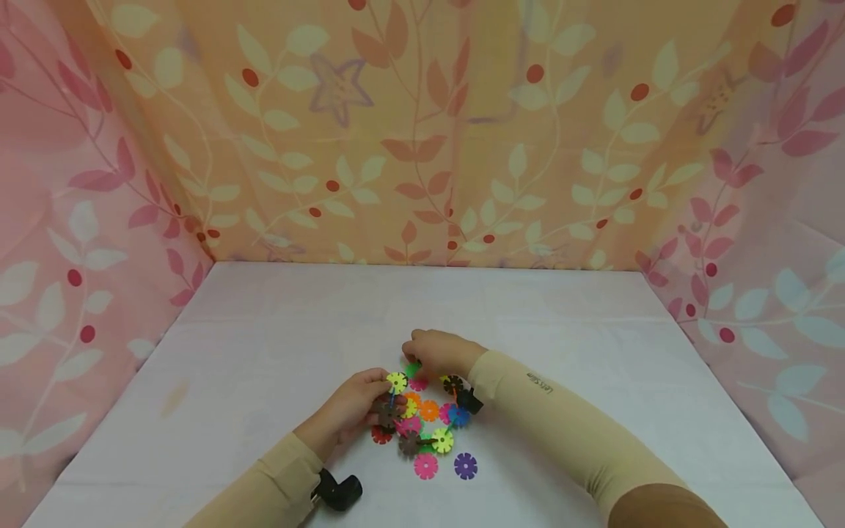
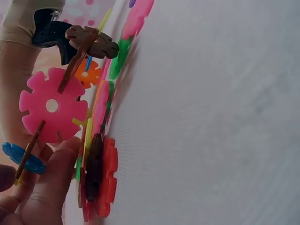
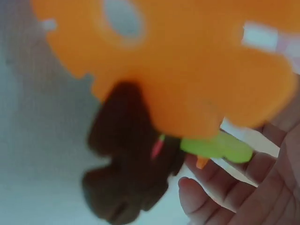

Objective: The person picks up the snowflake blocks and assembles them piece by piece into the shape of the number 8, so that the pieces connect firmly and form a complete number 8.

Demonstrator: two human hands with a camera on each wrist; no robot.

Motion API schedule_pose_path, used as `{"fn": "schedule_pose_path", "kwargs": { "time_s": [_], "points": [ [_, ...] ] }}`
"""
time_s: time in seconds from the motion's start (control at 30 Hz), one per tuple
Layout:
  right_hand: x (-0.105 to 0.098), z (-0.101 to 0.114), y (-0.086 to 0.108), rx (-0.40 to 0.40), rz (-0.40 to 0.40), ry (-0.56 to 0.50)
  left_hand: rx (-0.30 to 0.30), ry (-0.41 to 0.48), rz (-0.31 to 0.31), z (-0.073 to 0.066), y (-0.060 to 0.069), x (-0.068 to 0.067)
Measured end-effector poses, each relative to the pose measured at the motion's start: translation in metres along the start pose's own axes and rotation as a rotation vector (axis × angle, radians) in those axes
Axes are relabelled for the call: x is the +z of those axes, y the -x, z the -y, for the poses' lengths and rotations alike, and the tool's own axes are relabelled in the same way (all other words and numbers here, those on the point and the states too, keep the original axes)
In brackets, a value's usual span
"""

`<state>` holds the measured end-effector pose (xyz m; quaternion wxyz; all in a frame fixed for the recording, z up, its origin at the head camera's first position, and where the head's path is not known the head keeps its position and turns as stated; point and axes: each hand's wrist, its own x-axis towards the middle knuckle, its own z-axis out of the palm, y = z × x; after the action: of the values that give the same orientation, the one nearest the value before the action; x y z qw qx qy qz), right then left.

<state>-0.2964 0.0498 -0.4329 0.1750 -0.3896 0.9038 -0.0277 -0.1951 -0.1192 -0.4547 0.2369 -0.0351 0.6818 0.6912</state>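
Several notched discs [image 1: 409, 425] cluster at the near middle of the white table [image 1: 297, 308]. At left, my left hand [image 1: 359, 400] pinches the linked pieces by a yellow disc [image 1: 397, 382]; at the far side, my right hand [image 1: 441, 355] bends over a green disc [image 1: 413, 369] (whether it grips, I cannot tell). A purple disc [image 1: 465, 466] lies loose at near right. I judge this a joining step; the next move probably calls for aligned slots and a gentle push.
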Motion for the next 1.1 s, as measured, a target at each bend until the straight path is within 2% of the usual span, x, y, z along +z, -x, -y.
{"fn": "schedule_pose_path", "kwargs": {
  "time_s": [0.1, 0.33, 0.6, 0.73, 0.9, 1.1],
  "points": [
    [0.001, -0.001, 0.002, -0.019, -0.008, -0.011, 0.014, -0.012, -0.002, -0.001, -0.002, 0.001],
    [-0.002, -0.007, 0.014, -0.126, -0.064, -0.187, 0.033, -0.085, 0.0, -0.005, -0.004, 0.002],
    [-0.011, -0.011, 0.04, -0.19, -0.253, -0.257, 0.035, -0.095, -0.012, -0.003, -0.011, 0.003],
    [-0.013, -0.009, 0.047, -0.196, -0.306, -0.313, 0.034, -0.098, -0.002, -0.005, -0.011, 0.003],
    [-0.008, -0.007, 0.052, -0.163, -0.297, -0.395, 0.046, -0.072, 0.018, -0.006, -0.01, 0.005],
    [-0.003, -0.006, 0.053, -0.137, -0.326, -0.381, 0.054, -0.05, 0.021, -0.008, -0.009, 0.007]
  ]
}}
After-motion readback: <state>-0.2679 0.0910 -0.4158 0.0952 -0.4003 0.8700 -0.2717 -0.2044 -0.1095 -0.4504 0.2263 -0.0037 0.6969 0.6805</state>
